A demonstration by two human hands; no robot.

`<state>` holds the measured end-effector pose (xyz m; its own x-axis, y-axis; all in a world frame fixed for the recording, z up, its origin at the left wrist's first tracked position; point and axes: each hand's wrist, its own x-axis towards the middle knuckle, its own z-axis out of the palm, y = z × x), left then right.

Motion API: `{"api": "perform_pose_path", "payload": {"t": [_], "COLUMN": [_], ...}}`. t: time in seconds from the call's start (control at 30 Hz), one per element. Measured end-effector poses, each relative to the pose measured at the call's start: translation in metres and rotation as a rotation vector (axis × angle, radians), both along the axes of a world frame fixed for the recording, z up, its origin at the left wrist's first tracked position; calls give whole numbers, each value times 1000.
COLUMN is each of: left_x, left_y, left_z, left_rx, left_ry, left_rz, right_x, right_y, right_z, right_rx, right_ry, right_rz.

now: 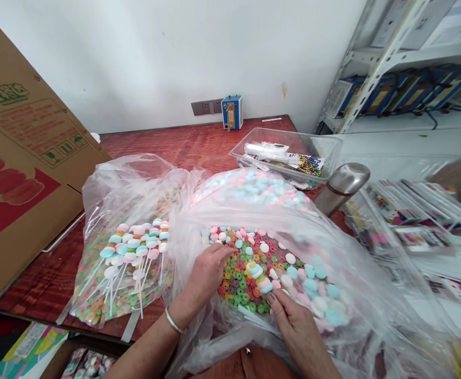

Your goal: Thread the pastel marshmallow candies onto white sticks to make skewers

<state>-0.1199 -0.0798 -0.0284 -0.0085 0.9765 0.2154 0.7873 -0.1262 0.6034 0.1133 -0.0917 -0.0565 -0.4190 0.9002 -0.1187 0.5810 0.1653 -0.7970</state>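
My right hand [296, 321] pinches the lower end of a marshmallow skewer [260, 278]. Pastel marshmallows and coloured rings are stacked along it, and most of its stick is hidden by my fingers. My left hand [210, 268], a white bangle on its wrist, dips its closed fingertips among small coloured rings [236, 287]. Whatever sits between those fingertips is hidden. Both hands work inside the mouth of a large clear plastic bag [250, 216]. Loose marshmallows [313, 284] in pink, white and blue lie to the right of the rings, and white sticks [258, 320] lie at the near edge.
Several finished skewers [136, 245] rest on another bag of rings [92, 295] at the left. Behind stand a clear plastic tub [289, 137] and a steel flask [343, 187]. A cardboard box [25, 126] rises at the left; metal shelving [384, 58] stands at the right.
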Motion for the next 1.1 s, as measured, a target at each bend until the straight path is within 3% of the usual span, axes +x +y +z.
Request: {"api": "perform_pose_path", "payload": {"t": [0.1,0.17,0.4,0.5,0.63,0.73,0.9,1.1], "left_x": [-12,-14,-3,0,5,13,26,40], "left_y": [18,26,35,38,35,30,20,10], "left_z": [-7,-11,-14,-11,-1,6,8,2], "left_rx": [28,29,18,-48,-343,-456,-413,-180], "left_ry": [261,317,133,-204,-874,-1082,-1025,-730], "left_rz": [24,37,32,128,203,185,169,156], "right_x": [-1,-1,-1,-2,-6,-10,-10,-13], "right_y": [1,1,1,1,3,6,5,-1], "right_z": [3,6,11,13,17,20,19,21], "right_rx": [13,12,13,25,27,34,4,14], "right_ry": [-4,-4,-16,-10,-16,-39,-66,-85], "right_rz": [0,5,6,0,0,-5,-18,-116]}}
